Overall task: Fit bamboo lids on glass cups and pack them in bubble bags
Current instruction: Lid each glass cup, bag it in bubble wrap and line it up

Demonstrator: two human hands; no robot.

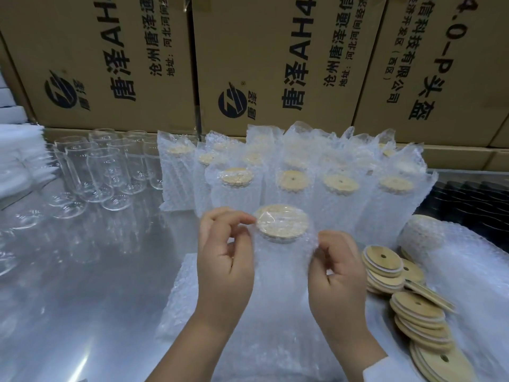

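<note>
On the steel table (82, 299) before stacked cartons (110, 51), our left hand (224, 260) and right hand (337, 274) pinch the bubble bag (281, 299) around a lidded cup (282, 223), near centre. We judge bagging nearly done; next, stand it beside the packed row (341, 186).

Shiny steel desk (82, 299), glare streaks across it. Behind, wall of stacked brown cardboard boxes (110, 51), black print. White foam stack (19, 155) far left.
</note>
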